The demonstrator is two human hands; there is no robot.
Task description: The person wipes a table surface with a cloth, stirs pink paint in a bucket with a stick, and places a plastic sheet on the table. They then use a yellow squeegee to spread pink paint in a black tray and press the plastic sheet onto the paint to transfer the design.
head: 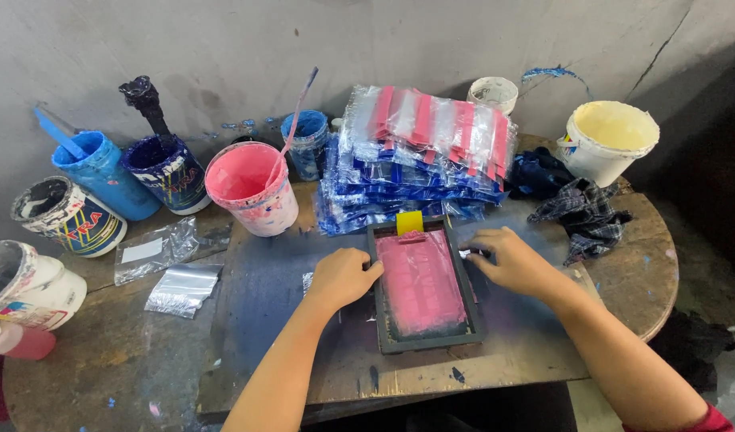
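Head view: left hand [341, 278] and right hand [513, 262] flank pink-inked screen frame [424, 286].

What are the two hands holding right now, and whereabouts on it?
Both hold the small printing frame smeared with pink ink: the left hand presses its left edge, and the right hand rests by its right edge, fingers at the upper corner.

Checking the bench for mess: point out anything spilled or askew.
Pink paint is smeared down the outside of the pink-filled plastic bucket. Blue splatters dot the grey wall behind the pots. The dark checked rag lies crumpled by the right hand.
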